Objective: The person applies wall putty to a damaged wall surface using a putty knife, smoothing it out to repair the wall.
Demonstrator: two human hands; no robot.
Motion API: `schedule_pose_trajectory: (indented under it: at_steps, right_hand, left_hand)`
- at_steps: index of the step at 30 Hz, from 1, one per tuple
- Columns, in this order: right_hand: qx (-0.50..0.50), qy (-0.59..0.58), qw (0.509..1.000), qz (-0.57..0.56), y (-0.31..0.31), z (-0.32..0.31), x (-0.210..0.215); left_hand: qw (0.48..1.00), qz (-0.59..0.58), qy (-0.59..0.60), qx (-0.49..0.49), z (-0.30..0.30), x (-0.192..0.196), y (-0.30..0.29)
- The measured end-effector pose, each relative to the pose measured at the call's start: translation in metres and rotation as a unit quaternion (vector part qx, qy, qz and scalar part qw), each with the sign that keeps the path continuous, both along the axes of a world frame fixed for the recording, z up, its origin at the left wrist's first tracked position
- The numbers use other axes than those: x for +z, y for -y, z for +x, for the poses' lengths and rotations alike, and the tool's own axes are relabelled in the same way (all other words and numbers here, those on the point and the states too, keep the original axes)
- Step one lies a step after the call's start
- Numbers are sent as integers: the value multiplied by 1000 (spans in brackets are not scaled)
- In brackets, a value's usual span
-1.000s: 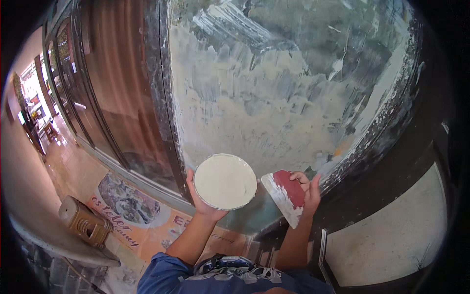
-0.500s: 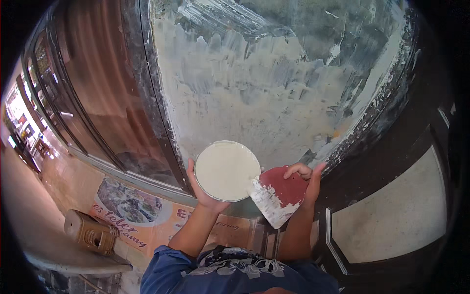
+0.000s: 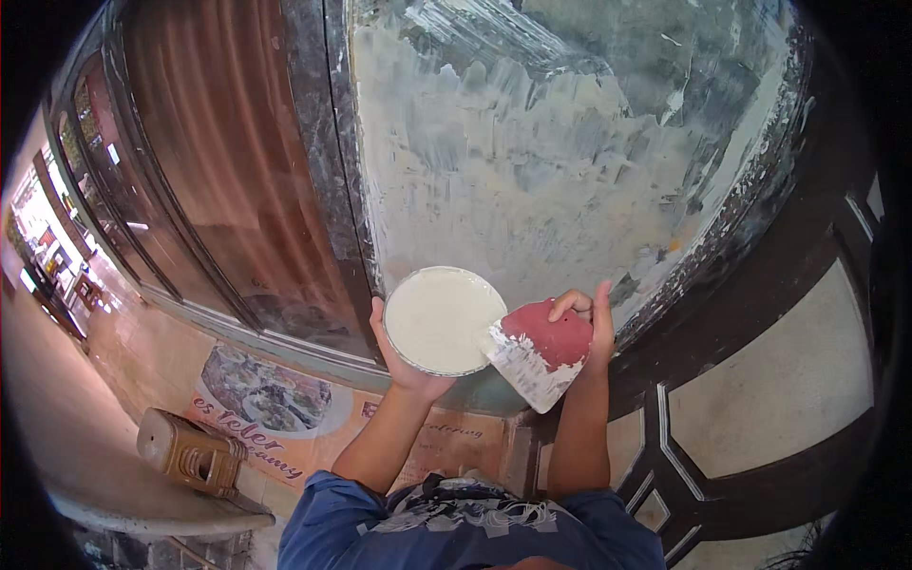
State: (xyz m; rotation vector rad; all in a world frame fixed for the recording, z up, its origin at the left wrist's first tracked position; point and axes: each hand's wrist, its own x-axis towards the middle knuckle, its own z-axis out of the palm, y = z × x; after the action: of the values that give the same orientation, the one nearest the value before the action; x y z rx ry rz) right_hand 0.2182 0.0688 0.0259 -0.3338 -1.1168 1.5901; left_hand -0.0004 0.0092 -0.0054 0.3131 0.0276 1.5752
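Observation:
My left hand [image 3: 414, 377] is wrapped round the side of a round tub [image 3: 495, 289] in the middle of the view. Smooth off-white putty [image 3: 442, 318] fills it close to the rim. A red, flat putty scraper [image 3: 549, 328] is gripped in my right hand [image 3: 599, 334], with a finger over its face and the thumb up. Its lower edge is smeared white, and its left corner overlaps or touches the tub's right rim. Beyond both hands stands a grey-green panel [image 3: 532, 171], patchily coated with pale filler.
To the left is a dark-framed window [image 3: 218, 142] with a reddish-brown curtain behind the glass. A brown stool [image 3: 190, 451] and a printed banner [image 3: 313, 423] are on the floor at lower left. Dark woodwork with pale panels [image 3: 769, 380] stands on the right.
The panel and window have shifted right in view. My right hand and the scraper are slightly higher, still at the tub's rim. Both hands keep their holds.

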Motion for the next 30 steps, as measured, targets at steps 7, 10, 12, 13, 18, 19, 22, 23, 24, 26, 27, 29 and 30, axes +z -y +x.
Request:
schedule_pose_trajectory:
  at_steps: [7,10,12,13,18,19,22,23,24,26,27,29,30]
  right_hand:
    - [-45,60,997,17,5,-25,0]
    - [-84,108,990,17,8,-36,8]
    - [-20,29,999,25,7,-34,10]
    - [-64,73,995,20,10,-36,11]
    - [-39,39,997,47,8,-33,14]
    - [-53,90,993,53,7,-35,13]
    - [-40,131,988,66,7,-37,17]
    - [-36,85,994,55,7,-39,20]
    - [-32,40,998,43,7,-40,22]
    - [-20,26,999,30,0,-39,21]
    - [-6,12,1000,14,-3,-40,20]
    - [-8,-10,1000,-6,-4,-43,19]
    - [-10,-33,999,-29,-5,-45,19]
  left_hand:
    - [1000,21,0,4,-17,-6,7]
    - [1000,21,4,4,-24,-7,7]
    - [999,23,-4,23,-26,-6,8]
    - [999,24,-5,23,-27,-6,8]
    - [1000,21,-8,21,-28,-1,10]
    - [999,9,-12,31,-28,1,11]
    - [999,6,-10,32,-31,1,11]
    - [999,-4,-9,37,-32,2,11]
    - [999,-3,-9,37,-32,3,11]
    - [999,8,-13,35,-33,5,11]
    - [999,9,-14,32,-34,4,10]
    - [1000,20,0,25,-35,4,9]
    - [999,27,14,18,-36,4,10]
